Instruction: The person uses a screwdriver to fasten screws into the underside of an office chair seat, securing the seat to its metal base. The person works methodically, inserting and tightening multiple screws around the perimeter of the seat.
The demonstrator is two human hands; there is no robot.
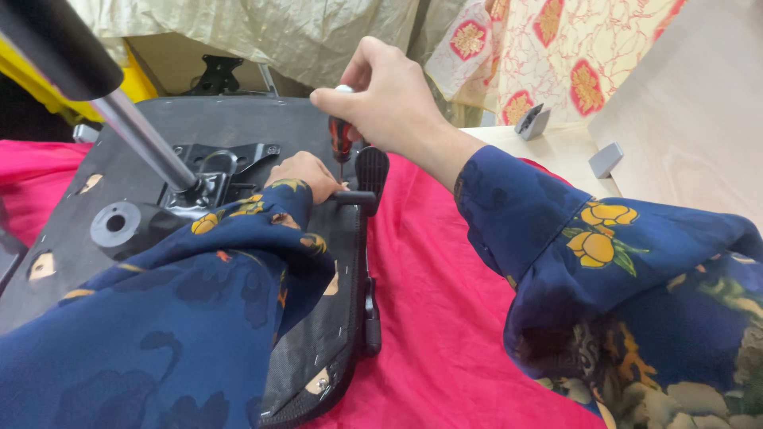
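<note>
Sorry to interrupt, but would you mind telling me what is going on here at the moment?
A person in dark blue flowered sleeves is working on the underside of an upturned office chair seat, which lies on a pink cloth. The right hand holds a red and black screwdriver upright, its tip down at a black armrest bracket on the seat's edge. The left hand rests on the seat beside that bracket. A metal gas-lift column rises from the seat's mechanism.

navy sleeves (199, 286) with yellow flowers, pink cloth (429, 302), black seat base (238, 127), red-and-black screwdriver (341, 139).
</note>
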